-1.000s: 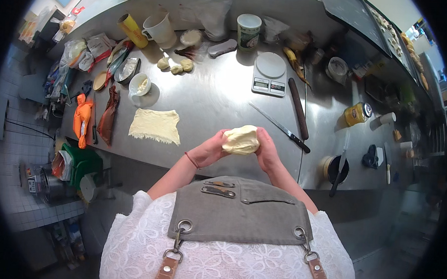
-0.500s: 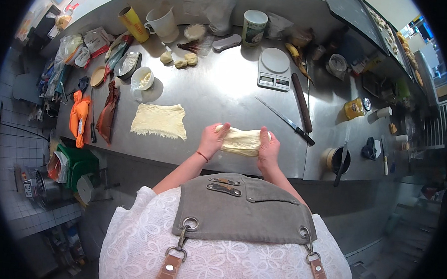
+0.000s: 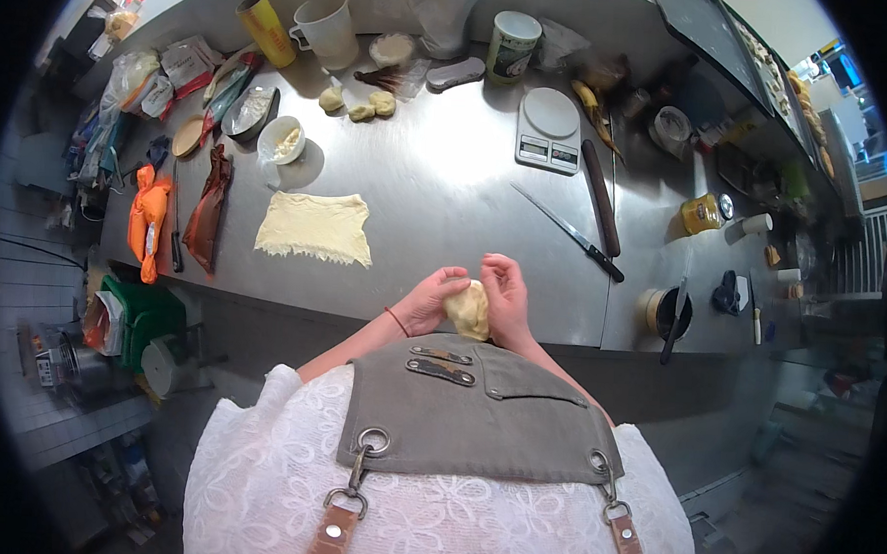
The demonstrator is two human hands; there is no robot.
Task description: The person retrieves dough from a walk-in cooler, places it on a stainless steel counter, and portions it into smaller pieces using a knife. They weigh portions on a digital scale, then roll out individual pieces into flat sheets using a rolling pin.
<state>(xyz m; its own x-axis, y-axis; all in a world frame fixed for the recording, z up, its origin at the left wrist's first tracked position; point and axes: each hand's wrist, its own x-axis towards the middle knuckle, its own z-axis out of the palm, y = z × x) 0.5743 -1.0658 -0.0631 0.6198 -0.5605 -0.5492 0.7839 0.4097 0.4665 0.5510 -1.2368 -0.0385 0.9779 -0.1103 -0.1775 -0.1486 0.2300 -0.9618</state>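
Observation:
A pale piece of dough (image 3: 468, 313), bunched into a small lump, hangs between my hands at the front edge of the steel worktable. My left hand (image 3: 430, 300) grips its upper left side, thumb and fingers pinched on it. My right hand (image 3: 507, 302) is curled against the dough's right side, its fingers bent and partly hiding the top. To the left, a flat sheet of dough (image 3: 314, 227) with a ragged front edge lies on the worktable (image 3: 407, 196).
At the right lie a long knife (image 3: 569, 233), a dark rod (image 3: 599, 200) and a kitchen scale (image 3: 549, 133). Farther back are small dough balls (image 3: 362, 111), a measuring jug (image 3: 325, 34) and a white tub (image 3: 513, 47). A white bowl (image 3: 286, 141) and orange bag (image 3: 149, 223) stand left.
The dough between my hands went from a stretched, wide strip to a bunched lump. My hands have come closer together, the right one moving left. The flat sheet stays put on the table.

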